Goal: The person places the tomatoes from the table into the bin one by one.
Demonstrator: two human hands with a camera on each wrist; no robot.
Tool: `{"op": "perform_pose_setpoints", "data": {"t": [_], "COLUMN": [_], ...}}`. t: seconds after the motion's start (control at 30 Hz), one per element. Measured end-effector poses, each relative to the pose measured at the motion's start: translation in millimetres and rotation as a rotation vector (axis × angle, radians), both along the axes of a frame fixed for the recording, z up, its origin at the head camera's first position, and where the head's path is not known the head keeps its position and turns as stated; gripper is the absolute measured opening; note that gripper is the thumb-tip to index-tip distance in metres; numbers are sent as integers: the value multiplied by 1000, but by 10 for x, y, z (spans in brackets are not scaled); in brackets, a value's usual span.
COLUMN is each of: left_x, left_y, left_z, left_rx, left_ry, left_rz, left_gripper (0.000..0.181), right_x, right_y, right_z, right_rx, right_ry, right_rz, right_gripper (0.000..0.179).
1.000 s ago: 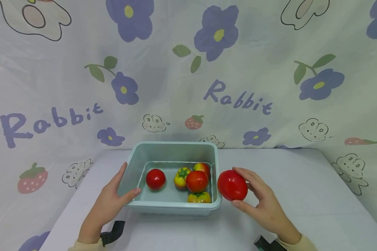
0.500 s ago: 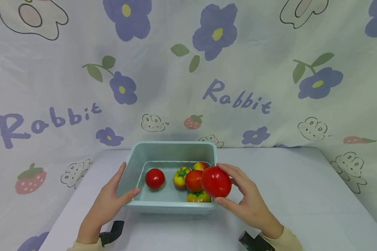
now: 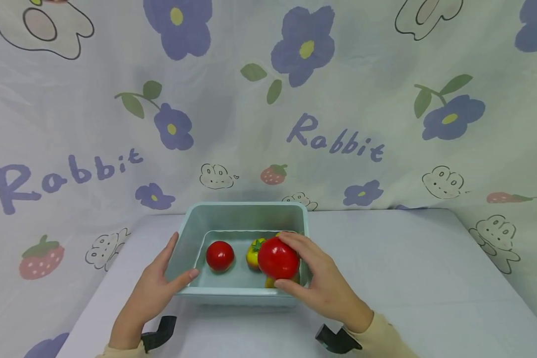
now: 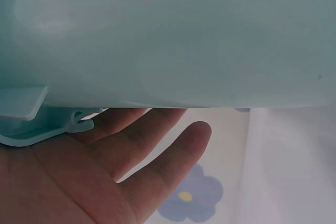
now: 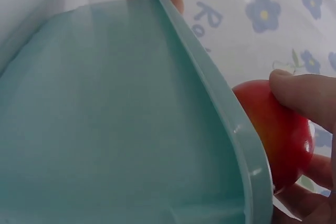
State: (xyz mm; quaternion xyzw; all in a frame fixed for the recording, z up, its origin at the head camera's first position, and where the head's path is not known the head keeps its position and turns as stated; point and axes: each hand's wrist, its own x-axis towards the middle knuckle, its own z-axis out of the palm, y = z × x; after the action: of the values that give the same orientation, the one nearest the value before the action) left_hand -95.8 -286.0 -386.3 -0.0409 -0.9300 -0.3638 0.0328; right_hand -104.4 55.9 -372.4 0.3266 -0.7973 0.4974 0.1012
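In the head view, my right hand [image 3: 328,283] holds a large glossy red tomato [image 3: 277,257] between thumb and fingers, above the right part of a pale blue-green plastic bin [image 3: 246,217]. In the right wrist view that tomato [image 5: 281,137] shows beyond the bin's rim [image 5: 231,114]. My left hand [image 3: 154,286] grips the bin's left side, its thumb over the front left rim. The left wrist view shows its fingers [image 4: 178,156] along the outside wall. A red tomato [image 3: 220,256] lies inside at left. A yellow-and-green tomato [image 3: 252,254] is partly hidden by the held one.
More tomatoes lie under the right hand, mostly covered. The bin stands on a white-covered table [image 3: 385,258]. A cloth [image 3: 232,124] printed with flowers and rabbits hangs behind it. Black camera mounts [image 3: 337,339] sit at both wrists.
The right hand has carried the red tomato leftward from beside the bin, across its right rim, to above the tomatoes inside. The left hand has stayed on the bin's side.
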Motion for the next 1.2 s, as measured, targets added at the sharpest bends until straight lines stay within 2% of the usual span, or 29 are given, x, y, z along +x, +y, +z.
{"op": "perform_pose_setpoints", "data": {"t": [0.23, 0.57, 0.9, 1.2], "left_x": [-7, -13, -1, -25], "left_y": [15, 26, 16, 27], "left_z": [2, -3, -2, 32], "left_rx": [-7, -10, -2, -15], "left_ry": [-4, -6, -7, -15], "left_rz": [3, 3, 2, 0], "left_gripper": [89, 89, 89, 91], "right_x": [-26, -63, -80, -94], "right_y": [-94, -180, -271, -275], "right_z": [1, -7, 8, -11], "right_rx": [87, 208, 293, 370], "right_ry": [-10, 68, 47, 118], "right_rz": [1, -13, -47, -62], "right_gripper": [70, 69, 70, 70]}}
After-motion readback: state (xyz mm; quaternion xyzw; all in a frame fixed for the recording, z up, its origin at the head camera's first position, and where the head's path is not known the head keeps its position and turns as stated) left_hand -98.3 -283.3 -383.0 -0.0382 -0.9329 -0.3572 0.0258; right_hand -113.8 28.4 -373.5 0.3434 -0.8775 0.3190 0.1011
